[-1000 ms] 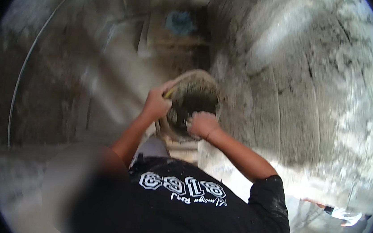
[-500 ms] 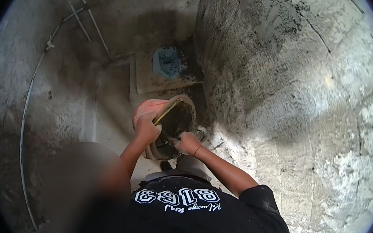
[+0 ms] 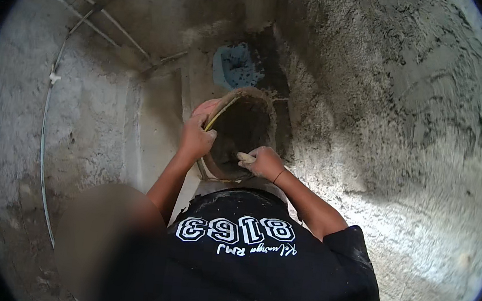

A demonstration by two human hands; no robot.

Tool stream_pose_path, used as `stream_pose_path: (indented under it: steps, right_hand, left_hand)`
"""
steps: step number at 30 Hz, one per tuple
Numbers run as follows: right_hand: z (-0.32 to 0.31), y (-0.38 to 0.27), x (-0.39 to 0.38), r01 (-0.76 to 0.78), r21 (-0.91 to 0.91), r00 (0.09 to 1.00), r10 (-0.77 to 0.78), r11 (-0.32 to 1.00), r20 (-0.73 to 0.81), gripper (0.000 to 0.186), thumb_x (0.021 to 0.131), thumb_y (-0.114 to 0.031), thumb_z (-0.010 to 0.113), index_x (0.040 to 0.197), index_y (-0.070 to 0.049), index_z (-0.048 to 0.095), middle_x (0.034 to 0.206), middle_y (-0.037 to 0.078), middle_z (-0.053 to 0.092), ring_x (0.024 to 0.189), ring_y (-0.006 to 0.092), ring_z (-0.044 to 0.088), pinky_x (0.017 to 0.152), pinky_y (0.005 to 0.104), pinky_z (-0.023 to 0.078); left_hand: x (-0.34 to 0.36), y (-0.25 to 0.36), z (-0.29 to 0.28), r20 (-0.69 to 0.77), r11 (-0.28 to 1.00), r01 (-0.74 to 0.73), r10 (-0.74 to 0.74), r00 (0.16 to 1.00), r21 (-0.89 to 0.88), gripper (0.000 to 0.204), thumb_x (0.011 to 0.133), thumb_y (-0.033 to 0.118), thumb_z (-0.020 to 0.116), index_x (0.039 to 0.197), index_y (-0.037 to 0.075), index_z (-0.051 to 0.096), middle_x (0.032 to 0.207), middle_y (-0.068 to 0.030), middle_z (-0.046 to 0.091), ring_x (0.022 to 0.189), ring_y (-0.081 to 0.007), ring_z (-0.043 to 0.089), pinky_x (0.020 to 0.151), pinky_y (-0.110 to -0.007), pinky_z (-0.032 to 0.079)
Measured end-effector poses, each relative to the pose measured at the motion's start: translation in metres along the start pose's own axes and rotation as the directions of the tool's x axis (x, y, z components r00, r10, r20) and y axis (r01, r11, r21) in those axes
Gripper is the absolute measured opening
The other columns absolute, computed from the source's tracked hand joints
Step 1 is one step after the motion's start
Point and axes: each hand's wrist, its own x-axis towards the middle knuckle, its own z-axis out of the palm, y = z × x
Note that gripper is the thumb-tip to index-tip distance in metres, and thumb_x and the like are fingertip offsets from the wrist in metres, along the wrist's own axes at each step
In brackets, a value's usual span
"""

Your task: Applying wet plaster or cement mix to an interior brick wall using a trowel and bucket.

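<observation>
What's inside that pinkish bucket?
Mostly dark shadow shows inside the bucket. The right hand holds a pale handle-like thing at the opening. That hand covers part of the rim, and what lies at the bottom is too dark to tell.

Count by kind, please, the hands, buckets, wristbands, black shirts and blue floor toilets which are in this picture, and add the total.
Hands: 2 (left hand, right hand)
Bucket: 1
Wristband: 1
Black shirt: 1
Blue floor toilet: 1
Total: 6

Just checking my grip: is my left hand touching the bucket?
Touching. The head view shows the left hand gripping the bucket at its left rim, with no gap between.
</observation>
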Motion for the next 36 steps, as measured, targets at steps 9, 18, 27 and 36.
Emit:
stream_pose_path:
  steps: [9,18,27,36]
  right_hand:
    - [-0.080,0.012,0.041,-0.111,0.104,0.984,0.124,0.988,-0.128,0.042,0.069,-0.042,0.076,0.086,-0.004,0.072,0.079,0.020,0.066,0.072,0.0352,0.064,0.069,0.0411,0.050]
    - [-0.130,0.014,0.043,-0.169,-0.009,0.918,0.154,0.986,-0.365,0.039,0.072,-0.037,0.074,0.089,-0.003,0.064,0.080,0.020,0.064,0.075,0.0374,0.062,0.068,0.0448,0.049]
    - [-0.144,0.018,0.086,-0.356,-0.338,0.883,0.195,0.871,-0.427,0.034,0.078,-0.032,0.064,0.099,-0.006,0.059,0.075,0.019,0.063,0.074,0.0378,0.062,0.065,0.0479,0.049]
    - [-0.152,-0.015,0.161,-0.470,-0.374,0.825,0.248,0.799,-0.508,0.041,0.077,-0.042,0.062,0.102,-0.009,0.060,0.082,0.019,0.065,0.077,0.0356,0.064,0.067,0.0485,0.050]
  left_hand:
    - [0.115,0.052,0.012,0.072,1.000,0.016,-0.015,0.997,-0.010,0.040,0.065,0.002,0.058,0.105,-0.002,0.062,0.088,-0.0198,0.065,0.085,-0.0235,0.063,0.079,-0.032,0.047]
    - [0.194,0.076,0.018,0.164,0.977,0.050,-0.015,0.986,-0.208,0.038,0.067,0.000,0.058,0.105,-0.003,0.061,0.088,-0.0078,0.062,0.080,-0.0134,0.055,0.074,-0.028,0.045]
    - [0.264,0.070,0.000,0.230,0.954,0.009,0.062,0.971,-0.298,0.056,0.068,-0.004,0.051,0.123,0.002,0.056,0.118,-0.0097,0.059,0.104,-0.0179,0.055,0.090,-0.028,0.041]
    - [0.337,0.030,-0.034,0.247,0.941,-0.187,0.260,0.934,-0.282,0.059,0.067,-0.004,0.050,0.124,0.005,0.056,0.129,-0.0146,0.050,0.123,-0.0318,0.045,0.103,-0.040,0.036]
